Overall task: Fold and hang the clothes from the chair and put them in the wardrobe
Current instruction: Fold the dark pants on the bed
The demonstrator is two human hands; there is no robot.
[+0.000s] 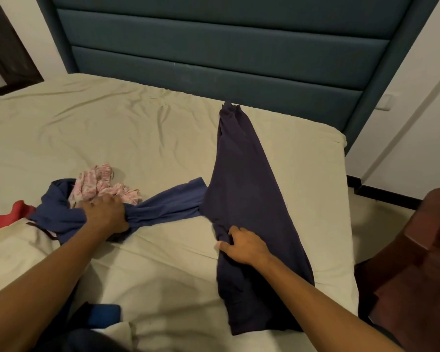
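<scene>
A dark navy garment (249, 199) lies stretched in a long strip on the bed, running from the headboard toward me. My right hand (241, 246) pinches its left edge near the middle. A lighter blue garment (173, 207) lies bunched across the sheet to the left, one end tucked under the dark one. My left hand (106, 213) grips it where it is gathered. A crumpled pink patterned piece (99, 186) sits just behind my left hand.
The beige bed sheet (112, 138) covers the mattress; a teal padded headboard (214, 54) stands behind. A red cloth (13, 212) lies at the left edge. More clothes, blue and white (107, 318), lie near me. A dark red wooden chair (417, 262) stands at the right.
</scene>
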